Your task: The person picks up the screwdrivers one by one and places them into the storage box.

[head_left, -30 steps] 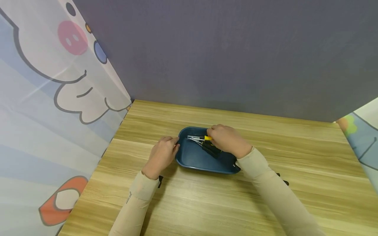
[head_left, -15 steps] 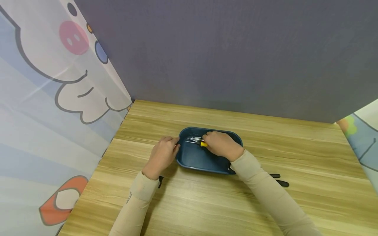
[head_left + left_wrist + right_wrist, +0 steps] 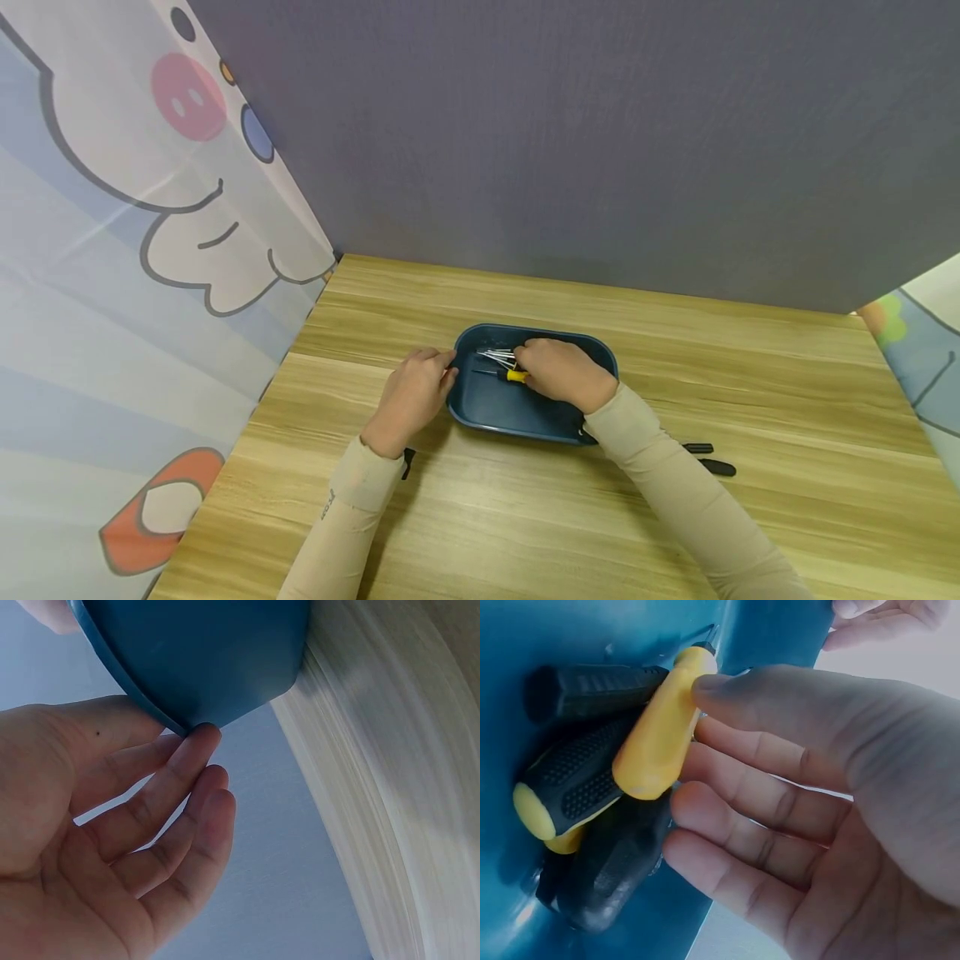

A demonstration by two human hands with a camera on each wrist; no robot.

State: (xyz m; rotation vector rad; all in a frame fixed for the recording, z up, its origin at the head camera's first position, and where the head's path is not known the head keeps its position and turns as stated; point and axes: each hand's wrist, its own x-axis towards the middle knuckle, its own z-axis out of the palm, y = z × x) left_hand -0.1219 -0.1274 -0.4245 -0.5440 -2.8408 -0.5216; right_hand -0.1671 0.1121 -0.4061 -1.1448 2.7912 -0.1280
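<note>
A dark blue tray [image 3: 525,427] lies on the wooden table in the head view, with several screwdrivers in it. At its left end my left hand [image 3: 415,392] pinches the rim, thumb and forefinger at the edge [image 3: 127,686] in the left wrist view. Inside the tray my right hand [image 3: 562,371] pinches a screwdriver with a yellow handle [image 3: 664,727] between thumb and fingers. Beneath it, in the right wrist view, are a black-and-yellow screwdriver [image 3: 577,776] and dark handles [image 3: 619,862]. The metal shafts [image 3: 497,357] point left; the hand hides most handles from above.
Two black handles [image 3: 716,467] lie on the table [image 3: 525,525] right of the tray, partly under the right sleeve. A small black item [image 3: 407,463] shows beside the left wrist. A grey panel [image 3: 562,150] stands behind the table, a printed curtain [image 3: 97,358] at left.
My right hand has moved left and slightly down within the tray. The yellow-handled screwdriver has shifted toward the near side, apart from the other shafts. My left hand stays at the rim.
</note>
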